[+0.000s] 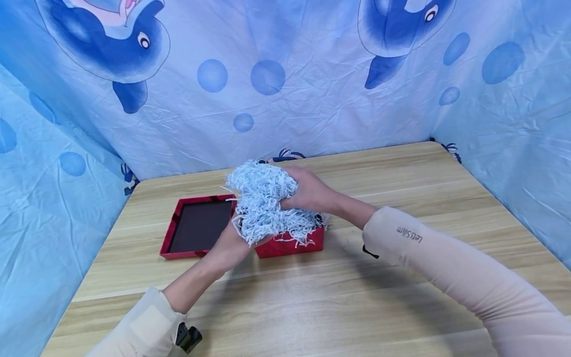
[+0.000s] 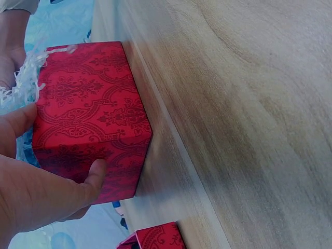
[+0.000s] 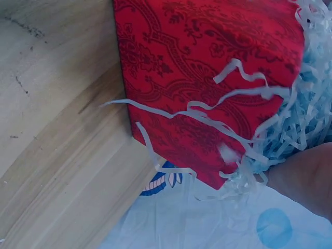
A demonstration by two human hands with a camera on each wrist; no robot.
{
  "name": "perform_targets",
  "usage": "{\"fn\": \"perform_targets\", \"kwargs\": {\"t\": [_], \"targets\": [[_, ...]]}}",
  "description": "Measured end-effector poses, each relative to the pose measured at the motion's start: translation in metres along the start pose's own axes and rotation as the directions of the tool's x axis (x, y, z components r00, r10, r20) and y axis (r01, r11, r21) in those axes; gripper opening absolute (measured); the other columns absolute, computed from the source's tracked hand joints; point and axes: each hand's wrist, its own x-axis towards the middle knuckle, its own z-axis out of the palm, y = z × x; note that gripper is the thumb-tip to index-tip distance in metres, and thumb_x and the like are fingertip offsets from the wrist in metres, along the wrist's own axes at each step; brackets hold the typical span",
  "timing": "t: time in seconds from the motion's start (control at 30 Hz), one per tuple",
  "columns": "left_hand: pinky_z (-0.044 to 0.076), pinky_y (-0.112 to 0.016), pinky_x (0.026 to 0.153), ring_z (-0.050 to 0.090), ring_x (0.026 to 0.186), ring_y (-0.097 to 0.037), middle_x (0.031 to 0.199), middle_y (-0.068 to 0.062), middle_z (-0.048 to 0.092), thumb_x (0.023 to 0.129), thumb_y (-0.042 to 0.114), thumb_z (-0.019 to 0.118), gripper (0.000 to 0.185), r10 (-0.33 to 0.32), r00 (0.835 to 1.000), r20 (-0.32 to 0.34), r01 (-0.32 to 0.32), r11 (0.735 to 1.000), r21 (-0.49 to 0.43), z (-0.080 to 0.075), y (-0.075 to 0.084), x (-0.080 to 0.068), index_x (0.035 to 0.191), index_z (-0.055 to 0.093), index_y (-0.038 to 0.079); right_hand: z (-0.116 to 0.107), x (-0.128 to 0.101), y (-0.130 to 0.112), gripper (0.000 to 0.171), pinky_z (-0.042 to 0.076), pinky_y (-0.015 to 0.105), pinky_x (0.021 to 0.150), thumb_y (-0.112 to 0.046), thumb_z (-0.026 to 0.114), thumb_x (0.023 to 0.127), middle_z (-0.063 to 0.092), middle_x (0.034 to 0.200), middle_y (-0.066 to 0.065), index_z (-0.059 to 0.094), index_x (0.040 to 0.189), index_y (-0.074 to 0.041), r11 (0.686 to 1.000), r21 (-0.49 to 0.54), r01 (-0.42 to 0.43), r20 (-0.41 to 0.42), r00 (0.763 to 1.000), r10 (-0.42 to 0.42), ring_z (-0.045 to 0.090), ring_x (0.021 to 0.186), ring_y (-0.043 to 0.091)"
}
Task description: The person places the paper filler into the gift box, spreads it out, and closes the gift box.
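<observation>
A red patterned box (image 1: 290, 244) stands on the wooden table (image 1: 401, 183), stuffed with pale blue shredded paper (image 1: 260, 198) that heaps well above its rim. My right hand (image 1: 308, 193) grips the top of the heap from the right. My left hand (image 1: 229, 245) holds the box at its near left corner. In the left wrist view its thumb (image 2: 96, 174) presses the box's outer wall (image 2: 88, 114) and a finger reaches over the rim into the paper (image 2: 15, 88). The right wrist view shows the box (image 3: 207, 67), loose paper strands (image 3: 306, 119) and part of my right hand (image 3: 306, 179).
The box's red lid (image 1: 198, 225) lies upside down just left of the box, dark inside; its corner shows in the left wrist view (image 2: 155, 238). Blue cartoon-print cloth (image 1: 312, 89) hangs behind and on both sides of the table.
</observation>
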Motion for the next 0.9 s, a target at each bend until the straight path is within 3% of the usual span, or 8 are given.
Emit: {"fn": "perform_targets", "kwargs": {"t": [0.2,0.5,0.9], "targets": [[0.036,-0.039,0.095,0.035,0.117,-0.017,0.13,0.004,0.033,0.078,0.028,0.066,0.072,-0.016,1.0,-0.001,0.016,1.0,-0.024,-0.002,-0.004,-0.001,0.135,0.023,0.026,0.006,-0.001,0.0,0.07,0.042,0.026,0.085,-0.007,0.077,0.061,0.054,0.112,-0.013,0.048,0.123,-0.026,1.0,-0.016,0.008,0.003,1.0,-0.008,0.049,0.1,0.005],[0.033,-0.036,0.096,0.037,0.115,-0.012,0.13,0.008,0.035,0.077,0.032,0.066,0.068,-0.001,0.999,-0.037,0.0,1.0,-0.028,-0.001,-0.03,0.008,0.132,0.027,0.03,0.012,-0.003,0.002,0.062,0.041,0.027,0.085,-0.011,0.076,0.064,0.052,0.113,-0.01,0.05,0.118,-0.026,0.998,-0.061,0.035,0.014,0.999,-0.034,0.045,0.102,0.007],[0.033,-0.038,0.097,0.036,0.117,-0.014,0.13,0.006,0.035,0.078,0.032,0.066,0.068,0.005,0.999,-0.032,-0.006,1.0,-0.013,-0.001,-0.031,0.009,0.133,0.027,0.029,0.013,-0.008,0.0,0.07,0.038,0.038,0.091,-0.022,0.073,0.069,0.037,0.13,-0.001,0.04,0.13,-0.029,0.977,-0.211,-0.028,0.017,0.999,0.032,0.033,0.119,0.017]]}}
